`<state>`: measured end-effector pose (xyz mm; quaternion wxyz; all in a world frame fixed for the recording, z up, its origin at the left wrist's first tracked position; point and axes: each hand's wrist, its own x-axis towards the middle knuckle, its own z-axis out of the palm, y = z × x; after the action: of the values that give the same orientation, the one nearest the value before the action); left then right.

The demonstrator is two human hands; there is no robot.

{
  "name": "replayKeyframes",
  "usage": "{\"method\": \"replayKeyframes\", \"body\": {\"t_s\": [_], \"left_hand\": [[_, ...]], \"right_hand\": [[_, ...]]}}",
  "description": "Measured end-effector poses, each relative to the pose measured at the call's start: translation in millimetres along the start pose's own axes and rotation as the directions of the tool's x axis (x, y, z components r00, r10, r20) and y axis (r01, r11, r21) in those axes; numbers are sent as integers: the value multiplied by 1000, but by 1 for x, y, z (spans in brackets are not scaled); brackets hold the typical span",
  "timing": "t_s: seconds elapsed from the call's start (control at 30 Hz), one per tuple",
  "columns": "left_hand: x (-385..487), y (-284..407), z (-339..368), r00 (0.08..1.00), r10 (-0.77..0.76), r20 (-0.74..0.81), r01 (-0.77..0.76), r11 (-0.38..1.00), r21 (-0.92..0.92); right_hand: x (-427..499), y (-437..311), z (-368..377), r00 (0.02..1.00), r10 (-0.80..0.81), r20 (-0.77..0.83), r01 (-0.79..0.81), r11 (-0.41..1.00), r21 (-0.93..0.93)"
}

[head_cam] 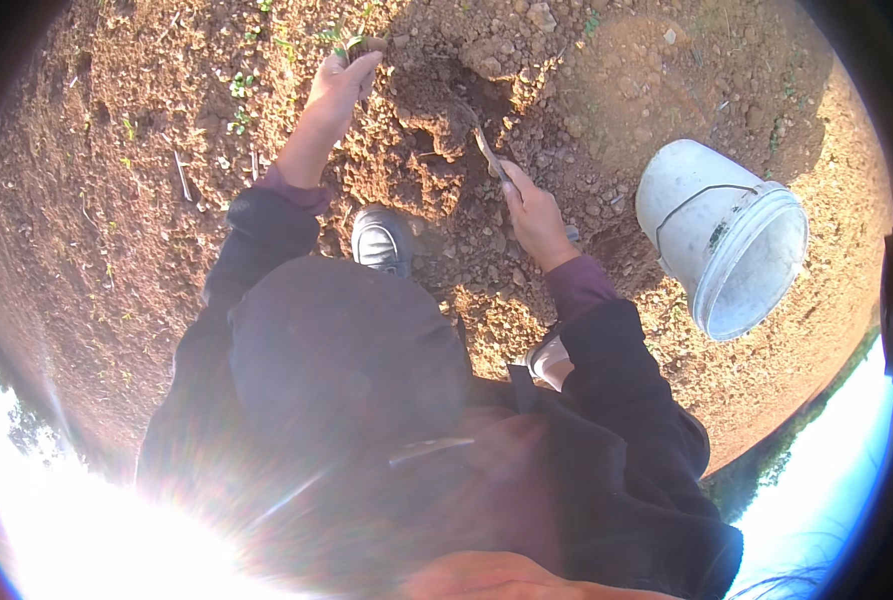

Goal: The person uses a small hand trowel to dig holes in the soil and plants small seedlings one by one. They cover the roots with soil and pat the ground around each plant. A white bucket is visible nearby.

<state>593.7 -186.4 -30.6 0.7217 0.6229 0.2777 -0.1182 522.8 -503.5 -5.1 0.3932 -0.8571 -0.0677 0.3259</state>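
My left hand (345, 81) pinches a small green plant (350, 45) between thumb and fingers, low over the loose brown soil. A clod or root beside the fingertips is too unclear to name. In my right hand (534, 216) is the grip of a slim hand tool (489, 154). It slants up and left to the edge of a dug hollow (484, 94) in the soil. The tool's far end is hard to make out against the earth, so its kind stays unclear. The hollow lies between my two hands.
A white plastic bucket (675, 184) with a wire handle is to my right, its mouth facing lower right. My dark shoe (381, 240) is just below the dug soil. Small green seedlings (240, 85) and dry stalks (183, 176) dot the ground at left. Sun glare washes out the lower left.
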Motion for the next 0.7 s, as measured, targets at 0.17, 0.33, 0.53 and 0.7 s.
{"method": "replayKeyframes", "body": {"t_s": [0.17,0.33,0.53,0.7], "left_hand": [[-4,2,4,1000,-30,1,27,931,364],[-9,-6,6,981,-8,192,-86,874,478],[-19,-13,13,943,-103,317,-143,733,665],[-24,-9,18,985,-127,116,54,868,494]], "right_hand": [[-4,4,-20,974,-213,-70,183,937,-298],[-7,2,-27,966,-240,-98,199,929,-311],[-7,-8,-28,997,21,-68,-16,998,68],[-6,-7,-28,985,-158,-64,156,987,-37]]}}
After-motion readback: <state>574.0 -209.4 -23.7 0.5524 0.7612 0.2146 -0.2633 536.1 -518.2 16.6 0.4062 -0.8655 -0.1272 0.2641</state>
